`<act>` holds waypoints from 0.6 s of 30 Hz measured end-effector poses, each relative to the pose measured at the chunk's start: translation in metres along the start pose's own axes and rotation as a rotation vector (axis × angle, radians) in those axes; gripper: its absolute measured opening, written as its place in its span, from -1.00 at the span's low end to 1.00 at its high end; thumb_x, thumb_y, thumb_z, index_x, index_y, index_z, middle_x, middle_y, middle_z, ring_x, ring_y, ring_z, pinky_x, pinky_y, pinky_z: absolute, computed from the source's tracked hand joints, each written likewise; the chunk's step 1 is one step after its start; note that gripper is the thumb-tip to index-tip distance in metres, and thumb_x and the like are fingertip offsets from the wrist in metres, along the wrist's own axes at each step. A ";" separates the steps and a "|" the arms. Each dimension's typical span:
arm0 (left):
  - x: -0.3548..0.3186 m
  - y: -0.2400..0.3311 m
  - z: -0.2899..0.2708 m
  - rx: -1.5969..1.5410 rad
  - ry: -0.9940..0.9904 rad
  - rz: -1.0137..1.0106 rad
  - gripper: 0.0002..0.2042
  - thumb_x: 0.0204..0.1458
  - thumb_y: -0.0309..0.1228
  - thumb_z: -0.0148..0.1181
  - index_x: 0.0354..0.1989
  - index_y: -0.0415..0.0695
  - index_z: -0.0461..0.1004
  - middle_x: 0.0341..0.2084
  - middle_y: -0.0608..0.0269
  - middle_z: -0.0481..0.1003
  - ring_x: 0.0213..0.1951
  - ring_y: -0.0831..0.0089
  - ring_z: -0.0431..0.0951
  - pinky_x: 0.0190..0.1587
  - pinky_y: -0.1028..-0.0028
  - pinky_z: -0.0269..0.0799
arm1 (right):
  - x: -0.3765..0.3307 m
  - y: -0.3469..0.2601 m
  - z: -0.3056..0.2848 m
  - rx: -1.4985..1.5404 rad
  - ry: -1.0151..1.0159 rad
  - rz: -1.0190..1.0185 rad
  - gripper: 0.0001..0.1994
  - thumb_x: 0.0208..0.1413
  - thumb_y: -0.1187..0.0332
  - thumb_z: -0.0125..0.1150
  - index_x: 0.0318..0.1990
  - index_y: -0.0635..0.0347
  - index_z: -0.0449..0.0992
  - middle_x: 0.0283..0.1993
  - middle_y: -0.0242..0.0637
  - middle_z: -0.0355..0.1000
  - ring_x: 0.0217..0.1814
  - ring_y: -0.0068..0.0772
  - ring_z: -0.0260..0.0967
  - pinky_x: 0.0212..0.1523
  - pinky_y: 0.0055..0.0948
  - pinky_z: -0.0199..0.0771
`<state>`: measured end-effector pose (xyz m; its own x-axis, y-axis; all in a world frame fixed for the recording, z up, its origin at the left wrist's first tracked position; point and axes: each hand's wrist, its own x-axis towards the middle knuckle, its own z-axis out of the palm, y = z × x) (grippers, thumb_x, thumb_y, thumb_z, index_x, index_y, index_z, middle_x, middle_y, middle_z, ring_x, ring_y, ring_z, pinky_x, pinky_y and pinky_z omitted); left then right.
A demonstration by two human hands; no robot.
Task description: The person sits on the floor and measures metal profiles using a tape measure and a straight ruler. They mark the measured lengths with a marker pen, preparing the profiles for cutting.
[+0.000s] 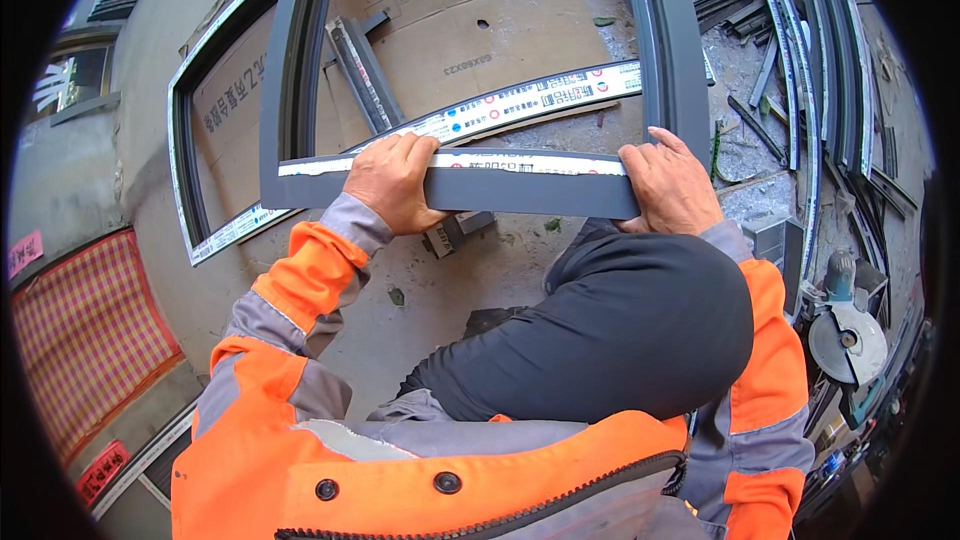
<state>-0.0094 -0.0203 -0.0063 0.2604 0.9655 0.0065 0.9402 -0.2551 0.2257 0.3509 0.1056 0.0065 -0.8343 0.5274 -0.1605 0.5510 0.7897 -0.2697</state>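
A dark grey metal window frame (530,196) stands before me, its lower rail level with my raised knee. My left hand (393,182) is closed round this rail left of its middle, thumb below and fingers over the top. At the right corner, my right hand (668,183) grips the same frame, its fingers bent over the joint. Along the rail's upper edge runs a white printed film strip (330,167) with a ragged lower edge. Behind it, a second frame with white printed film (500,112) lies lower down, partly hidden by the frame I hold.
Cardboard sheets (470,30) cover the ground beyond the frames. A short grey profile (365,75) lies there. Long profiles (825,60) and scattered offcuts (755,130) lie at the right, near a circular-blade saw (848,340). A checked cloth (90,330) hangs at the left wall.
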 end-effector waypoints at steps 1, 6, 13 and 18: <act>0.000 0.000 0.001 0.000 -0.001 0.000 -0.37 -0.19 -0.03 0.58 -0.05 -0.25 0.54 -0.28 0.00 0.57 -0.17 0.04 0.65 -0.06 0.17 0.58 | -0.001 0.001 0.001 0.005 0.018 0.001 -0.40 -0.16 0.09 0.60 -0.05 0.23 0.43 -0.25 -0.15 0.48 -0.03 -0.09 0.55 0.57 -0.09 0.22; 0.000 -0.001 0.000 0.000 -0.001 -0.010 -0.39 -0.23 -0.10 0.56 -0.03 -0.23 0.54 -0.27 0.01 0.58 -0.17 0.04 0.65 -0.06 0.15 0.59 | -0.001 0.003 0.003 0.044 0.038 0.004 -0.39 -0.14 0.09 0.58 -0.02 0.22 0.44 -0.22 -0.12 0.48 0.02 -0.07 0.56 0.56 -0.09 0.24; 0.005 -0.006 -0.009 -0.107 -0.129 0.010 -0.17 -0.22 0.23 0.58 0.03 -0.24 0.49 -0.20 -0.04 0.55 -0.10 -0.02 0.64 0.01 0.15 0.58 | -0.005 0.013 -0.005 0.140 0.040 -0.068 -0.33 0.12 -0.12 0.45 0.11 0.32 0.46 -0.15 -0.05 0.53 0.09 -0.02 0.56 0.58 -0.02 0.17; 0.009 -0.015 -0.015 -0.171 -0.320 -0.072 -0.20 0.14 0.45 0.10 -0.09 -0.23 0.47 -0.28 -0.11 0.50 -0.18 -0.06 0.60 -0.10 0.08 0.51 | 0.006 0.008 -0.003 0.241 0.030 0.005 -0.49 0.42 -0.09 0.11 -0.09 0.32 0.48 -0.25 0.02 0.51 -0.03 0.07 0.53 0.41 0.04 0.31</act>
<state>-0.0246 -0.0070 0.0045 0.2759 0.9084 -0.3141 0.9154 -0.1486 0.3742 0.3502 0.1155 0.0060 -0.8290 0.5427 -0.1349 0.5322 0.6914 -0.4886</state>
